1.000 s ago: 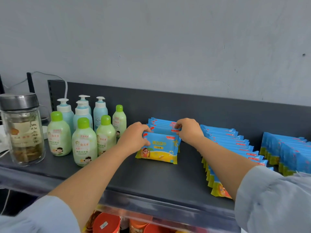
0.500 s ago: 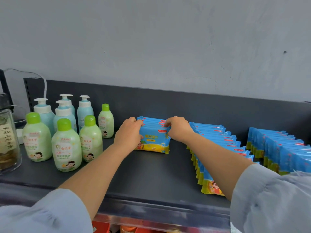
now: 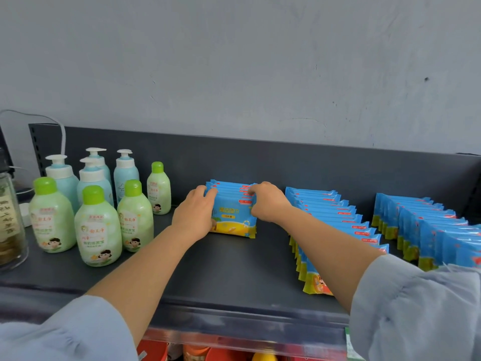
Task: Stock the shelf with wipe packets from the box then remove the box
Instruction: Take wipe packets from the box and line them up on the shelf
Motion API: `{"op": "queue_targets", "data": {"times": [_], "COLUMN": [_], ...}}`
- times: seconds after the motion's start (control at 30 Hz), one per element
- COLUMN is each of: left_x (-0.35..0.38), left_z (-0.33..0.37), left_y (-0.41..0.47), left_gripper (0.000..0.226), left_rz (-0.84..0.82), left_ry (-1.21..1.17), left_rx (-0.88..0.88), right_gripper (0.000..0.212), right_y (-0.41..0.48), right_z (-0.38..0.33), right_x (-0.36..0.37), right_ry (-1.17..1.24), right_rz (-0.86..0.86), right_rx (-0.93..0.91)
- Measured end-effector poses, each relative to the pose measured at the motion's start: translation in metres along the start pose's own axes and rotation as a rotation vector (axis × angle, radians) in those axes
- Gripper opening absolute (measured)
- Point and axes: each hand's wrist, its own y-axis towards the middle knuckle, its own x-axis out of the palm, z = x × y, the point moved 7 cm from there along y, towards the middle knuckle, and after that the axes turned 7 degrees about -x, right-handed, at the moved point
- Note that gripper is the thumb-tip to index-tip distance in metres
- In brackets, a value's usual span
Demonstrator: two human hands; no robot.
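- Shelf (image 3: 208,269): dark grey, spans the middle of the frame, with a grey wall behind it.
- Wipe packets (image 3: 233,211): blue and yellow. A short bunch stands on edge at the centre of the frame, close to the shelf's back panel, front packet facing out.
- Left hand (image 3: 194,214): fingers curled round the bunch's left end, gripping it.
- Right hand (image 3: 268,201): fingers hooked over the top right corner, gripping the same bunch from the other side.
- Second row of packets (image 3: 335,220): longer, right of centre, runs from the back towards the front edge, partly behind the right forearm.
- Third row of packets (image 3: 421,222): far right, apart from the second.
- Green-capped bottles (image 3: 97,227): four, left of centre.
- Pump bottles (image 3: 125,175): pale blue, behind the green ones.
- Glass jar (image 3: 10,217): left edge, cut off by the frame.
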Motion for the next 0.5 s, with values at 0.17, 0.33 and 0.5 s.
{"op": "queue_targets", "data": {"times": [0.17, 0.33, 0.5], "left_x": [0.0, -0.008, -0.019], "left_z": [0.001, 0.01, 0.02], "left_y": [-0.004, -0.011, -0.024], "left_gripper": [0.079, 0.072, 0.074], "left_rz": [-0.016, -0.008, -0.039], "left_ry": [0.063, 0.096, 0.104], "left_rx": [0.005, 0.054, 0.065], "right_gripper": [0.051, 0.059, 0.062], "right_y": [-0.006, -0.017, -0.035], "right_z": [-0.002, -0.008, -0.02], "right_x": [0.003, 0.004, -0.002], "right_ry": [-0.019, -0.083, -0.121], "right_rz": [-0.018, -0.025, 0.032], "right_rx": [0.004, -0.012, -0.073]}}
